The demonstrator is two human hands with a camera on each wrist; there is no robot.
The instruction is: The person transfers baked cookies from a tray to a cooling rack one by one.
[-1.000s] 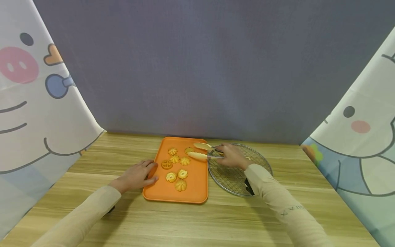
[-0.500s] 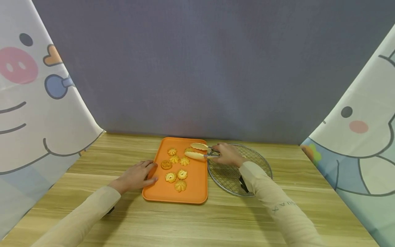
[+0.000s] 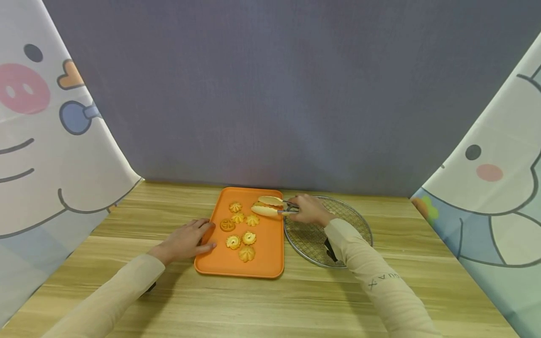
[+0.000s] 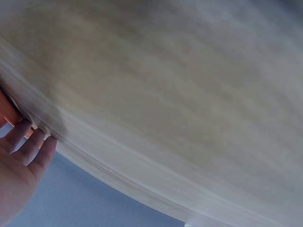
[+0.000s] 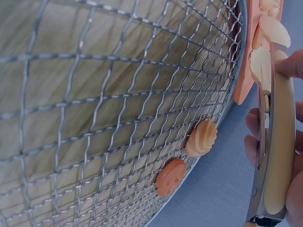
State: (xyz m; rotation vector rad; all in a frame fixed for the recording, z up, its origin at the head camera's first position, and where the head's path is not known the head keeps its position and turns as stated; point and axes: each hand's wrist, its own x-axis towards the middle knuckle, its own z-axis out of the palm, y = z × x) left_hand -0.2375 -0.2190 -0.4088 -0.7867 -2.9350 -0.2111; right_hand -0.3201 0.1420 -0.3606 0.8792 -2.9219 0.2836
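Observation:
My left hand (image 3: 186,240) rests at the left rim of an orange tray (image 3: 266,258), its fingers fairly straight. In the left wrist view the fingertips (image 4: 48,142) touch the tray's edge. My right hand (image 3: 310,210) grips a pair of tongs (image 5: 280,142) with cream-coloured tips. Those tips lie over the tray's upper right, on either side of a cookie (image 3: 256,204) that is mostly hidden. Whether they touch it I cannot tell. Several other cookies lie on the tray, among them a round brown one (image 3: 227,225) and a ridged one (image 3: 247,253).
Right of the tray stands a round wire rack (image 3: 310,251), partly under my right arm. On its mesh sit a swirled cookie (image 5: 201,138) and a reddish-brown round one (image 5: 171,177). A grey partition (image 3: 270,103) closes off the wooden table (image 3: 253,305) at the back.
My right hand has moved slightly left with the tongs, bringing their tips over the cookie. The tips have drawn closer together. My left hand has stayed at the tray's rim.

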